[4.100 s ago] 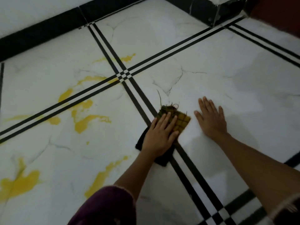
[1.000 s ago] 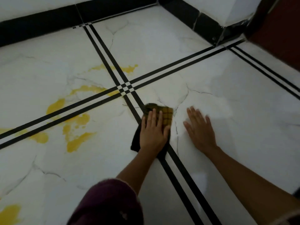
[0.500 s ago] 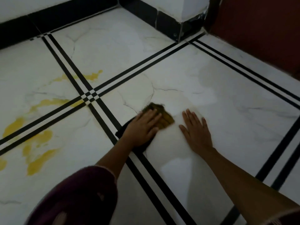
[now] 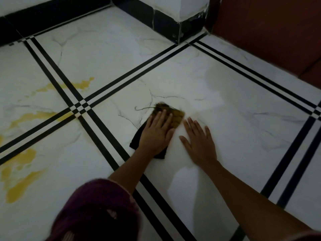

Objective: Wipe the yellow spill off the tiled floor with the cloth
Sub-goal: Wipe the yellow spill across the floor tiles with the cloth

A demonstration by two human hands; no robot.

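Observation:
A dark cloth [image 4: 174,115] with a yellow-stained checked end lies on the white marble floor tile [image 4: 234,105]. My left hand [image 4: 156,133] presses flat on it with straight fingers. Just to its right, my right hand [image 4: 199,141] rests flat on the bare tile, fingers spread. Yellow spill patches [image 4: 19,186] lie at the far left, with more yellow spill [image 4: 81,84] near the crossing of the black stripes. Both hands are well to the right of the spill.
Black double stripes [image 4: 97,119] cross the floor between tiles. A white pillar corner with black skirting [image 4: 173,26] stands at the back. A red-brown surface [image 4: 269,32] runs along the right. A maroon sleeve [image 4: 97,211] covers my left upper arm.
My left hand has slid the cloth to the right, off the black stripe and onto the middle tile, close to my right hand. The view has shifted right, so the spill sits further left.

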